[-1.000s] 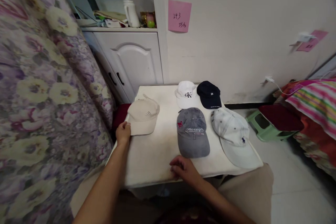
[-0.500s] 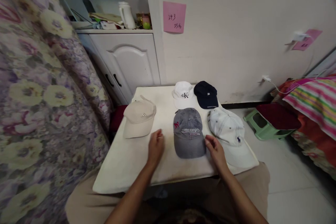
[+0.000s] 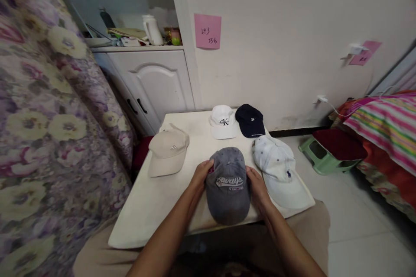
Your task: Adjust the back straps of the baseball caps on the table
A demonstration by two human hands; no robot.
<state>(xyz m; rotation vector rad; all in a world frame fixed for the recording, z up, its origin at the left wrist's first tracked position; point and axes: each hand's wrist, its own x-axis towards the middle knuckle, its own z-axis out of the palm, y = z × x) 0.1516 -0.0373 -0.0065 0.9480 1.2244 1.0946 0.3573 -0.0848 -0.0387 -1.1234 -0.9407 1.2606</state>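
A grey cap (image 3: 227, 186) with stitched lettering lies near the front edge of a small white table (image 3: 152, 207). My left hand (image 3: 201, 175) grips its left side and my right hand (image 3: 256, 184) grips its right side, fingers curled against the crown. A pale blue cap (image 3: 279, 169) lies just right of it. A beige cap (image 3: 167, 151) rests at the table's left. A white cap (image 3: 222, 121) and a navy cap (image 3: 249, 120) sit at the back.
A floral curtain (image 3: 48, 117) hangs along the left. A white cabinet (image 3: 152, 82) with clutter on top stands behind the table. A pink note (image 3: 207, 31) is on the wall. A green stool (image 3: 325, 156) and striped bedding (image 3: 383, 121) are to the right.
Both hands moved in from the table's left edge and front onto the grey cap's sides, and the cap now sits nearer the front edge. The view shifted slightly.
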